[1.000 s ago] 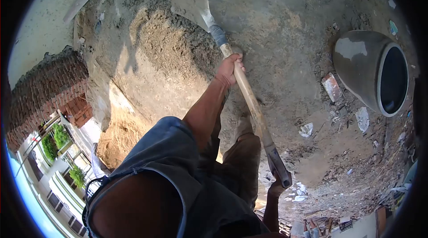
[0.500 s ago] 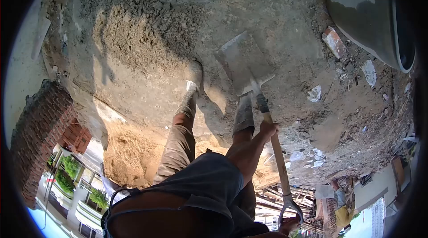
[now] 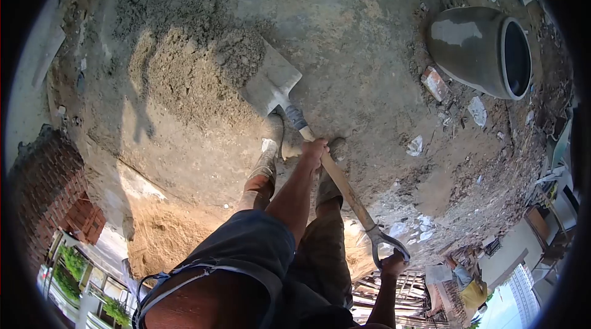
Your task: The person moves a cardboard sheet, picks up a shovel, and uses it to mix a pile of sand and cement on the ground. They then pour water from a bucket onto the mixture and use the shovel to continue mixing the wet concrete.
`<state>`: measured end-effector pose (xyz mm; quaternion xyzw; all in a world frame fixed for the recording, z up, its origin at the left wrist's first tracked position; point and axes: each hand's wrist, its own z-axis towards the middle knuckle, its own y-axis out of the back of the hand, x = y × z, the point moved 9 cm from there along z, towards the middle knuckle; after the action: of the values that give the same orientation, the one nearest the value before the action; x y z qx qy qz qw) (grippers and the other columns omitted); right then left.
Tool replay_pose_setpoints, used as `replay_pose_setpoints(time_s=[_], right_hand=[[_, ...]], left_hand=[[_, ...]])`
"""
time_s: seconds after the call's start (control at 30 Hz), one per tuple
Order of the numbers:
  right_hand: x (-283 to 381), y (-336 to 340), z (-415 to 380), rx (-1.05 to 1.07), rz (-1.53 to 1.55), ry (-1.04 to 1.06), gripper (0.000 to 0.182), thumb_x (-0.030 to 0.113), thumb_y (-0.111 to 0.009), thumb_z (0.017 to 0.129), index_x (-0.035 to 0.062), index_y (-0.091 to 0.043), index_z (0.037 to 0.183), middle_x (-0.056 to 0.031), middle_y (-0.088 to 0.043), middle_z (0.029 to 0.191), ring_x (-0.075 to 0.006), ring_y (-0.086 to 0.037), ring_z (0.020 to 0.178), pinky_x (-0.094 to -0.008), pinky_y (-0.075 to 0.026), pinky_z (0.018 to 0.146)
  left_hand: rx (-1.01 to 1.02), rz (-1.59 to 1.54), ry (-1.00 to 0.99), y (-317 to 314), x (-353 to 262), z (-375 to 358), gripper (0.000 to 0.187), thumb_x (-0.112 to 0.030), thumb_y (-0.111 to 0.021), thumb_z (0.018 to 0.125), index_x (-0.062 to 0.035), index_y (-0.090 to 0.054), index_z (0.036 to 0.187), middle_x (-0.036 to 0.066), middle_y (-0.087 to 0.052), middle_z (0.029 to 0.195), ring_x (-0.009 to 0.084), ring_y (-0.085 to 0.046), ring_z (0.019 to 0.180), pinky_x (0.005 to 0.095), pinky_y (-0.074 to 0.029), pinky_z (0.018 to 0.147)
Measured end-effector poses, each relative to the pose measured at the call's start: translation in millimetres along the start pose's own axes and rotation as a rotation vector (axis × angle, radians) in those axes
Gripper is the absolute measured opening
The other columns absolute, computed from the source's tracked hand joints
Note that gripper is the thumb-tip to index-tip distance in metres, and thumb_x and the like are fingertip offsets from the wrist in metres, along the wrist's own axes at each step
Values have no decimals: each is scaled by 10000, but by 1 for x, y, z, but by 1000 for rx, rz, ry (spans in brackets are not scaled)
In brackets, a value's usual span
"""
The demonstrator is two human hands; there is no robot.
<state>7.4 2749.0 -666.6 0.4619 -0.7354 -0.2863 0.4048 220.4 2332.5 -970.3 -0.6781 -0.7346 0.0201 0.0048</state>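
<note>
I stand bent over a shovel (image 3: 332, 172) with a wooden shaft. My left hand (image 3: 314, 147) grips the shaft just below the taped neck. My right hand (image 3: 394, 262) holds the D-shaped grip at the shaft's end. The metal blade (image 3: 271, 82) rests with its tip against the edge of a pile of sand and grey cement mix (image 3: 191, 73). My two dusty boots (image 3: 268, 144) stand just behind the blade, on hard ground.
A large grey clay pot (image 3: 480, 52) lies on its side at the upper right, with a loose brick (image 3: 435, 82) and paper scraps beside it. A brick wall (image 3: 52, 187) stands at the left. Loose yellow sand (image 3: 163, 230) lies behind my legs. Rubble and planks sit at the lower right.
The blade, which was lifted to the right of my boots half a second ago, has swung left and down to the pile's edge. My left hand slid up toward the blade.
</note>
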Motion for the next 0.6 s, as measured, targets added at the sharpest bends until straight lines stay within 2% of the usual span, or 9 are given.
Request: replay_pose_setpoints(time_s=[0.03, 0.13, 0.2, 0.27, 0.33, 0.37, 0.47, 0.5, 0.6], right_hand=[[0, -6, -1, -170, -119, 243, 299, 187, -449, 791, 125, -422, 500, 19, -321, 394, -93, -314, 315, -276, -230, 334], [42, -78, -62, 83, 425, -90, 216, 221, -579, 773, 41, -519, 671, -6, -476, 562, -129, -448, 463, -304, -368, 453], [101, -124, -111, 249, 648, 70, 248, 259, -601, 769, 51, -502, 676, -4, -454, 565, -116, -451, 498, -303, -360, 457], [157, -135, -153, 139, 220, 509, 244, 249, -621, 747, 65, -493, 651, -36, -476, 588, -157, -506, 548, -315, -379, 479], [199, -158, -190, 268, 36, 758, 255, 282, -557, 800, 50, -510, 705, -57, -496, 664, -216, -511, 625, -349, -397, 566], [190, -159, -192, 268, 43, 739, 255, 282, -557, 800, 50, -510, 705, -57, -496, 664, -216, -511, 625, -349, -397, 566], [172, -139, -188, 141, 131, 1054, 281, 318, -553, 815, 62, -512, 708, -80, -491, 675, -252, -509, 654, -350, -397, 594], [147, -134, -177, 239, 150, 975, 173, 69, -663, 688, 74, -510, 769, -71, -546, 761, -262, -544, 757, -418, -399, 732], [116, -105, -149, 250, 315, 782, 95, 48, -614, 715, 43, -521, 726, -93, -542, 729, -259, -536, 692, -354, -416, 639]], left_hand=[[19, -53, -50, 11, -15, -9, 90, -66, -574, 779, 7, -551, 826, 93, -518, 640, 204, -521, 536, 362, -471, 501], [23, -154, -137, 54, -77, -38, 55, -52, -564, 775, -8, -532, 785, 77, -504, 617, 192, -510, 518, 349, -462, 485], [168, -201, -176, 77, -129, -46, 87, -65, -530, 791, -53, -487, 716, 53, -462, 582, 178, -473, 493, 328, -449, 478], [284, -203, -202, 100, -174, -58, 128, -111, -463, 829, -91, -457, 703, 1, -423, 588, 124, -435, 511, 279, -444, 515], [577, -464, -148, 95, -202, -102, 92, -94, -454, 821, -95, -446, 729, -22, -396, 600, 93, -400, 503, 267, -407, 509], [749, -564, -152, 91, -212, -110, 77, -91, -452, 820, -93, -444, 743, -24, -390, 608, 88, -387, 499, 262, -391, 507], [963, -591, -304, 77, -207, -144, 63, -87, -452, 819, -94, -440, 757, -22, -393, 631, 91, -377, 498, 259, -371, 510], [989, -588, -332, 67, -196, -157, 65, -76, -466, 814, -96, -440, 758, -18, -393, 646, 92, -383, 504, 262, -374, 514], [849, -535, -269, 39, -142, -153, 78, -60, -487, 804, -98, -438, 757, -10, -398, 634, 106, -392, 508, 265, -382, 520]])
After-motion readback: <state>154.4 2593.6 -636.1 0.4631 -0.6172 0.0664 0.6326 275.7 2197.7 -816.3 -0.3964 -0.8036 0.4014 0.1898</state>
